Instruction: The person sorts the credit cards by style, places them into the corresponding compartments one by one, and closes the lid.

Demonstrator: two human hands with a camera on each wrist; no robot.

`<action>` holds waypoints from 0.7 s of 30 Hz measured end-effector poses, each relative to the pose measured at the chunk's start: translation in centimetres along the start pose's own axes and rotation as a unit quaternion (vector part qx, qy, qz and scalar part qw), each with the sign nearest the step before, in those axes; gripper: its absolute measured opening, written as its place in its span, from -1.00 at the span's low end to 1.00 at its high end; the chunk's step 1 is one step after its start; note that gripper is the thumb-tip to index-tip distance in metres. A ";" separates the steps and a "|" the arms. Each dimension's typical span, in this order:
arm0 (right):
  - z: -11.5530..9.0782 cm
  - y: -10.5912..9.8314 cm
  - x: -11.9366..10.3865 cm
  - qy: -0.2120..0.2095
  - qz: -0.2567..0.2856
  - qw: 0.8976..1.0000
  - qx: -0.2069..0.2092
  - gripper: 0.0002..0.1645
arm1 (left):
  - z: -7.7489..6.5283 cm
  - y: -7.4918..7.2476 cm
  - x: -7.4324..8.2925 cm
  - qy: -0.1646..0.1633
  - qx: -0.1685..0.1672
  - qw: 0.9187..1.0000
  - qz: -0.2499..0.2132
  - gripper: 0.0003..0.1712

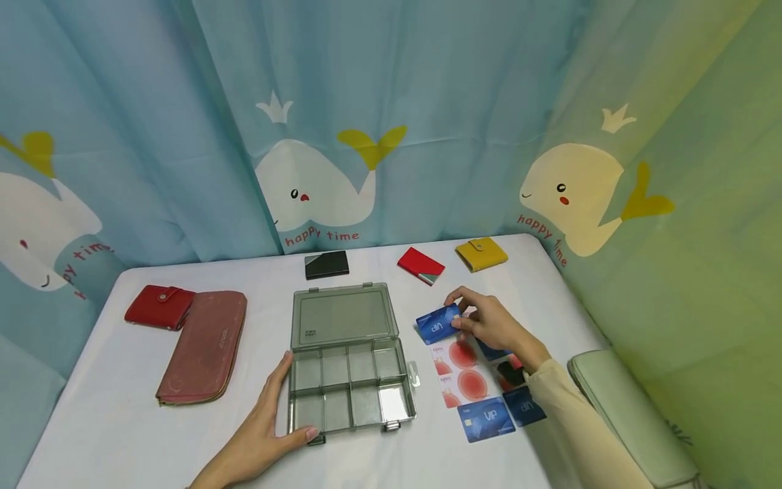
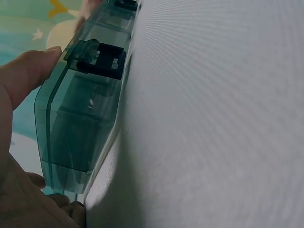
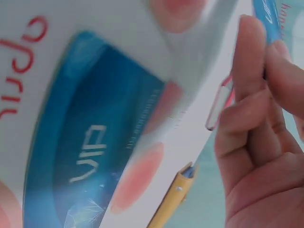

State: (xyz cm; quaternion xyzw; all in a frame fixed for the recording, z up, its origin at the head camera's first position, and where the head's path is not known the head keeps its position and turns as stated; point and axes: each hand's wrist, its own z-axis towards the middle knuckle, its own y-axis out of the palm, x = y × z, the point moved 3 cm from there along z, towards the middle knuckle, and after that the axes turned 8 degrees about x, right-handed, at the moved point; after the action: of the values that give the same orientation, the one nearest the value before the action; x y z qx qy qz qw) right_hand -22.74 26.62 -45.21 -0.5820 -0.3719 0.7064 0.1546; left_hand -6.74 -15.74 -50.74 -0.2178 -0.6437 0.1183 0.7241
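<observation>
The right hand [image 1: 489, 322] pinches a blue card [image 1: 436, 324] by one end, so that grip is narrow, thumb against fingertips, and most of the card sticks out to the left of it with its print showing. Holding that end only makes sense: a light pinch should avoid bending the card, and keeping it lifted at a slant should spare the peach cards [image 1: 461, 373], just nearer the person than the grip, from being dragged. Whether its far edge clears the bench [image 1: 91, 407] I cannot tell. The left hand [image 1: 263, 428] is spread wide around the near-left corner of the plastic box [image 1: 349, 385], thumb at the front edge and fingers along the side; steady, gentle pressure there ought to stop it sliding. The open box lies left of the right grip, its lid folded back. The right wrist bends over the cards, the forearm slanting in from the near right.
</observation>
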 end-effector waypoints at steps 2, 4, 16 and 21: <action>-0.3 -0.4 -0.3 0.004 0.025 0.999 0.025 -0.54 | 0.0 0.0 0.0 -0.003 0.000 1.000 -0.001 0.41; -0.6 -0.7 -0.7 0.011 0.055 0.997 0.045 -0.51 | 0.0 -0.1 0.1 -0.004 -0.001 1.000 -0.003 0.40; -3.2 1.4 -4.2 0.000 0.217 0.976 0.003 -0.19 | 0.0 -1.2 -0.6 0.032 -0.037 0.995 -0.082 0.32; -4.2 5.1 -7.1 -0.029 0.233 0.972 -0.001 -0.22 | 0.1 -1.6 -0.9 0.071 -0.063 0.989 -0.111 0.33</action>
State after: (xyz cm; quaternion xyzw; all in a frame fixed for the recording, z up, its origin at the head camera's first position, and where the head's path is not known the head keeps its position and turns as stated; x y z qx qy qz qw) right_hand -15.76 20.05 -43.97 -0.6319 -0.2312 0.7393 -0.0259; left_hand -7.11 -17.51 -50.75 -0.1976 -0.6167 -0.0193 0.7618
